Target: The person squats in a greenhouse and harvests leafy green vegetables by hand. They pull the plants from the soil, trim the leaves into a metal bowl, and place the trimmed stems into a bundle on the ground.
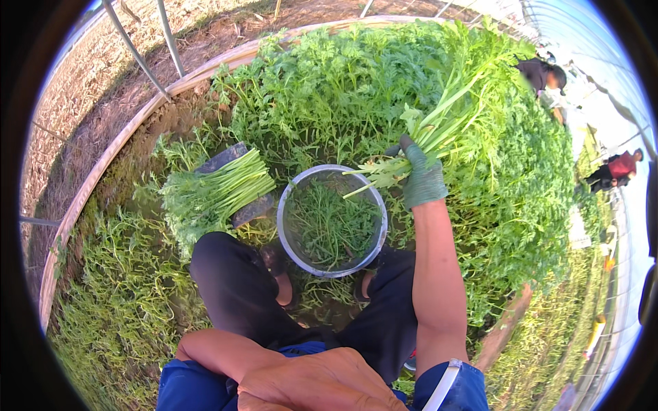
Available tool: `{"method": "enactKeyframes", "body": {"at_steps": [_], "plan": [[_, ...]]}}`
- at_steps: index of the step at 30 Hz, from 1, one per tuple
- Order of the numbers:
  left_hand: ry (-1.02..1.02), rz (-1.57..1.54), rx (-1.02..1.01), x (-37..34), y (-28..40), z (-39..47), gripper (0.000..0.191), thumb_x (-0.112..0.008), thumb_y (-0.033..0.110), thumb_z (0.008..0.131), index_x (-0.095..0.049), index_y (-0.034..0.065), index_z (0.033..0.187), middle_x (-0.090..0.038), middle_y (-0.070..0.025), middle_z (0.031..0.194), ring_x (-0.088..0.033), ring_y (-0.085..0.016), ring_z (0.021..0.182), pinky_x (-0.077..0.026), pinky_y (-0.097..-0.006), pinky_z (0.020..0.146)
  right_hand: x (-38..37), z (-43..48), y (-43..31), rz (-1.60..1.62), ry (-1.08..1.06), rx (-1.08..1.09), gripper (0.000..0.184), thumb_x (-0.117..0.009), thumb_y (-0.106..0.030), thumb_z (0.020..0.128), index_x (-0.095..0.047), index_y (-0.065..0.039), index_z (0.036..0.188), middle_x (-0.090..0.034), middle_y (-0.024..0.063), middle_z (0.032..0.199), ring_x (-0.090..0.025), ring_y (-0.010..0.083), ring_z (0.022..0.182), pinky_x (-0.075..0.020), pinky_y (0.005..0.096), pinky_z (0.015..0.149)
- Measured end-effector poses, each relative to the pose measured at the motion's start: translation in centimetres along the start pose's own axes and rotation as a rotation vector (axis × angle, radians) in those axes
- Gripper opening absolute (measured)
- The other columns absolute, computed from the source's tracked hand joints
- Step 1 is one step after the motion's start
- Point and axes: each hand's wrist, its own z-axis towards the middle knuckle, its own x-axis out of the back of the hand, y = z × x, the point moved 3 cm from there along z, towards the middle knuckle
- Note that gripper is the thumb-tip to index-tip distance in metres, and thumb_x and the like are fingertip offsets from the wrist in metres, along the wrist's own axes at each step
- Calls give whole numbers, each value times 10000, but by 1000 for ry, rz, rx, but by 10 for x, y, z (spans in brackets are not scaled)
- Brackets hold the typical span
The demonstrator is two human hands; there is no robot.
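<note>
My right hand [422, 177], in a grey-green glove, grips a loose bunch of chrysanthemum greens [452, 108] by the stems. The leafy tops point up and to the right, over the growing plants. A few stems and leaves hang leftward across the rim of a round grey bucket [280, 221]. Inside the bucket lie loose green trimmings [331, 221]. Bare and close to the camera, my left hand [324, 380] shows its back at the bottom of the view; its fingers are mostly cut off or hidden. Left of the bucket, a neatly aligned bundle of greens [226, 185] lies across a dark support [252, 210].
Dense standing greens [349, 82] fill the bed ahead and to the right. Cut stubble [118, 287] covers the left ground. A pale curved border [103, 174] and metal poles [136, 49] edge the bed. Two people, one bending [537, 72] and another in red [619, 167], are farther right.
</note>
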Motion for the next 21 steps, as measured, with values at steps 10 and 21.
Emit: {"method": "enactKeyframes", "body": {"at_steps": [10, 21], "plan": [[-234, 30, 62, 14, -8, -4, 827, -266, 587, 1014, -532, -154, 1266, -637, -386, 1038, -696, -423, 885, -569, -472, 689, 7, 1, 12, 138, -76, 20, 170, -693, -218, 889, -656, -60, 943, -665, 72, 746, -617, 167, 606, -481, 331, 485], [415, 1304, 693, 226, -66, -28, 543, -661, 333, 928, -505, -44, 1286, -637, -196, 1151, -616, -306, 1100, -469, -377, 951, -33, -25, 30, -154, -173, 157, 223, -728, -153, 850, -654, 9, 984, -687, 53, 800, -658, 162, 721, -524, 325, 633]]}}
